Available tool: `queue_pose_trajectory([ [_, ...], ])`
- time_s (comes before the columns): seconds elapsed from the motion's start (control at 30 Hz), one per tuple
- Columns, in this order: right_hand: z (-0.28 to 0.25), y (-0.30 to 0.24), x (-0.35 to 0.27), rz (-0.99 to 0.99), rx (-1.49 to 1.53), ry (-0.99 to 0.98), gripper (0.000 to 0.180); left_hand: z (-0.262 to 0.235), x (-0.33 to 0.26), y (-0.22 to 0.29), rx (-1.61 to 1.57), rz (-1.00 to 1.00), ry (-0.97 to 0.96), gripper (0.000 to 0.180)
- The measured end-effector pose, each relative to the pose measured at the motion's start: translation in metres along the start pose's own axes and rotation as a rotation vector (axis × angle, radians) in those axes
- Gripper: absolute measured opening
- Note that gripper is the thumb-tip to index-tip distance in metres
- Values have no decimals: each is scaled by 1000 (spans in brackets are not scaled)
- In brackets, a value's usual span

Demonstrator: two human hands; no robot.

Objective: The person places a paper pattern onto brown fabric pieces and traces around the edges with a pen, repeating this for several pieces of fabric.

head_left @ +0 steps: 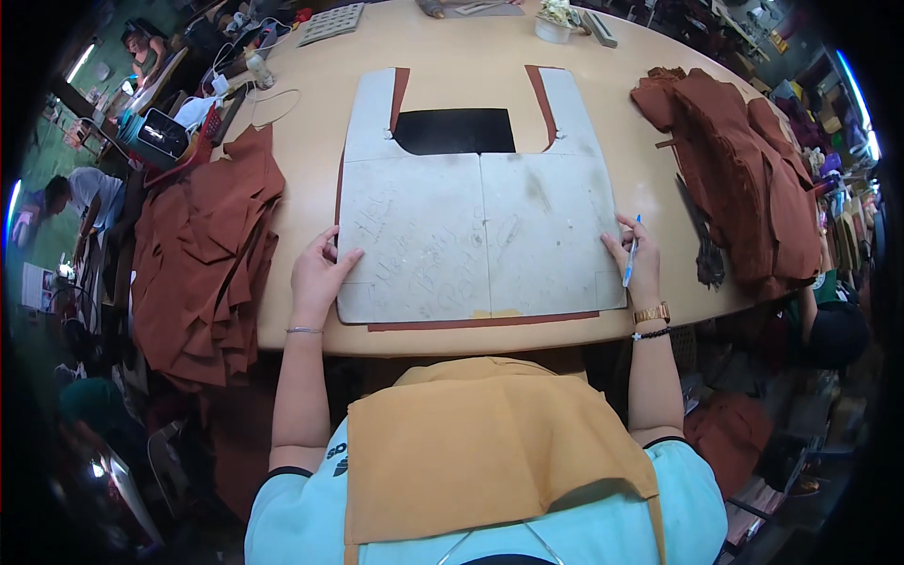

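Observation:
A large grey pattern board (424, 235), with a U-shaped neck cut-out at its far side and pencil scribbles on it, lies flat on the table (452, 52). Rust-brown cloth (490, 321) peeks out beneath it along the near edge and the two straps. My left hand (316, 273) pinches the board's left edge, thumb on top. At the right edge is my right hand (646, 273), fingers closed round a blue and white pen (631, 254), its thumb by the board's rim. Inside the cut-out shows a black rectangle (457, 130).
Rust-brown cloth pieces (207, 254) hang over the table's left edge; another cloth stack (744, 179) lies at right, beside dark scissors (699, 231). Farther off are a red basket (188, 160), a small bottle (257, 68), a white tub (554, 28) and a grey gridded panel (331, 24).

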State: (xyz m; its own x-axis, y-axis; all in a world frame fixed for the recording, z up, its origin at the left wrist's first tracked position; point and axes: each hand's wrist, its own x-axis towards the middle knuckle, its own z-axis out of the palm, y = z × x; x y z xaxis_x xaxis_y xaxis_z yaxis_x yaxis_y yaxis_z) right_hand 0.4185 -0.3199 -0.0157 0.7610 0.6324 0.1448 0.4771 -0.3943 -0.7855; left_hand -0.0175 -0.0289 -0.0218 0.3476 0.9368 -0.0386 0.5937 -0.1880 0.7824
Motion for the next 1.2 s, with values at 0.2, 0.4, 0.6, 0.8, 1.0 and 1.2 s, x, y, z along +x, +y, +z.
queue_pose_trajectory([
  [0.2, 5, 10, 4, 23, 48, 28, 50, 0, 1, 0, -56, -11, -8, 69],
  [0.4, 2, 8, 9, -308, -219, 104, 41, -8, 1, 15, 164, 12, -22, 64],
  [0.6, -5, 10, 5, 23, 30, 21, 31, -10, 11, -2, 193, 31, -52, 60],
  [0.8, -10, 21, 10, -4, 157, -4, 28, -7, 20, -26, -183, 8, -117, 55],
  [1.0, -11, 30, 11, 12, 149, -25, 35, -12, 16, -12, -114, 47, -102, 52],
  [1.2, -11, 43, 17, 27, 168, -59, 35, -13, 15, -12, -89, 4, -115, 53],
])
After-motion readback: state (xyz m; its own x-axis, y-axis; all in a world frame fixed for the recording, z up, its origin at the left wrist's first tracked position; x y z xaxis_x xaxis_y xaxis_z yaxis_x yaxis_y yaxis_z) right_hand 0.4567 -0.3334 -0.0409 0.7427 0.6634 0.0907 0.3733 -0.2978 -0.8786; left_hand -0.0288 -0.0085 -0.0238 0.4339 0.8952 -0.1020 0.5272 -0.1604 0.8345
